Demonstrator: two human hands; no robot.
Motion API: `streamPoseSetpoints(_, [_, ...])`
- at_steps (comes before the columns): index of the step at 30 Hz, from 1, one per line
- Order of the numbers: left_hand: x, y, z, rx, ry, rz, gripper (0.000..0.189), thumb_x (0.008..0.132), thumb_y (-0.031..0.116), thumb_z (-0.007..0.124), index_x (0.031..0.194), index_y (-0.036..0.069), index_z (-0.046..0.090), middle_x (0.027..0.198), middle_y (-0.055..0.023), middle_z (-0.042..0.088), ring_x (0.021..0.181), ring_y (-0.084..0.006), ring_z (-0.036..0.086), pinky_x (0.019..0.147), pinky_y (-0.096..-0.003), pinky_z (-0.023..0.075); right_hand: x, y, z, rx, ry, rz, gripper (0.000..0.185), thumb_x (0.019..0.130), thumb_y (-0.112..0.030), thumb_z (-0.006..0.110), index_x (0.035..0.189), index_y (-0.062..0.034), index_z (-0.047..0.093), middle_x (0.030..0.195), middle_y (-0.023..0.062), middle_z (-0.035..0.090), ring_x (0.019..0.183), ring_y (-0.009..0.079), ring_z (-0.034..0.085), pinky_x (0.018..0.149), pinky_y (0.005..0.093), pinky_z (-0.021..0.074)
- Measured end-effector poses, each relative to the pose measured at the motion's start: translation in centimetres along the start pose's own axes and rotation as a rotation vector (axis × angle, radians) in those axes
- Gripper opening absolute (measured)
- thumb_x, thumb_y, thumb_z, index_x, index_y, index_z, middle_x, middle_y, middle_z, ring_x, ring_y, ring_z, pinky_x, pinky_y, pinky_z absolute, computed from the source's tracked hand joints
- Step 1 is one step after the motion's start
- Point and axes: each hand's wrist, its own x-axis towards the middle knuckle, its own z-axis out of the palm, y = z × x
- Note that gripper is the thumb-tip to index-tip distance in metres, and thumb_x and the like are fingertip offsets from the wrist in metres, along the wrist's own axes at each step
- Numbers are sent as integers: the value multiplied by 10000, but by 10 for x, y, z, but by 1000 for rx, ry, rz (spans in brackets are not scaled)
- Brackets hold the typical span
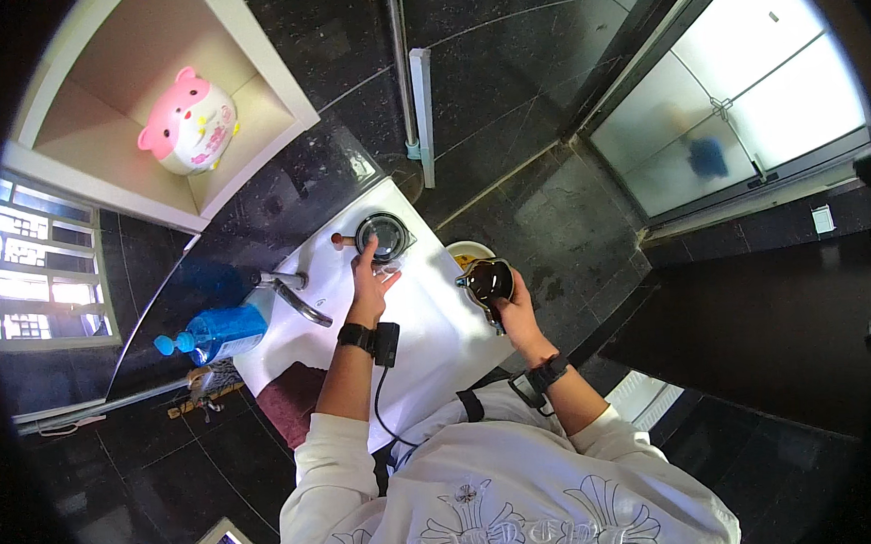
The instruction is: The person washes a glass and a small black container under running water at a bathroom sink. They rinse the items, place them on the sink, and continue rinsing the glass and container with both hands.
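Note:
My left hand (371, 295) reaches over the white sink top, its fingers apart. Its fingertips overlap the near side of a round clear glass pot (381, 236) with a brown knob-ended handle. Something clear shows between finger and thumb; whether I grip it is hard to see. My right hand (522, 313) holds a glossy dark brown pitcher (491, 280) with a pale rim and a pouring lip, off the sink's right edge. Partly hidden behind the pitcher is a white round container (472, 247) with yellow-orange matter inside.
A chrome faucet (302, 303) juts over the sink (416, 331). Left of it leans a blue pump bottle (223, 334); a maroon towel (293, 402) hangs at the near left rim. A pink-and-white animal figure (194, 122) sits in a wall shelf. A frosted door (734, 106) stands far right.

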Motion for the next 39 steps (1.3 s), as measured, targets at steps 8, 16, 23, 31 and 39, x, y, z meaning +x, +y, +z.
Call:
streamPoseSetpoints(8, [19,-14,15,-78,79,-2,706,808,557,696,1341,162,454,1256,-103,475,1151,-273,506,1042,-501,393,4,-28,10,140,-185,232,589,839,103,477,1400,-24,347,1174,159,585,835,203,654,623,285,542])
streamPoseSetpoints(16, [32,-28,24,-81,227,57,864,780,638,686,1380,105,365,1304,-103,459,1180,-263,475,1035,-481,407,14,-33,19,149,-136,133,548,868,124,439,1379,-66,373,1029,122,631,667,156,640,503,253,493])
streamPoseSetpoints(23, [37,-29,17,62,304,43,1120,740,758,626,1426,-30,223,1394,-196,368,1258,-312,438,1075,-444,384,14,-29,22,147,-179,144,575,868,127,426,1400,-77,345,1057,134,628,671,166,648,494,261,500])
streamPoseSetpoints(31, [11,-25,9,307,105,47,1203,731,890,423,1540,74,67,1544,-238,136,1383,-406,260,1099,-508,295,1,-6,42,-157,-358,76,659,786,118,506,1412,-23,354,1263,170,551,1107,270,599,895,321,508])
streamPoseSetpoints(39, [-116,-21,-51,660,261,702,107,923,67,574,1019,21,578,818,-71,619,743,-147,612,660,-288,493,-2,24,78,-118,-605,-8,781,746,175,455,1471,-57,280,1349,140,479,1199,232,541,943,308,479])
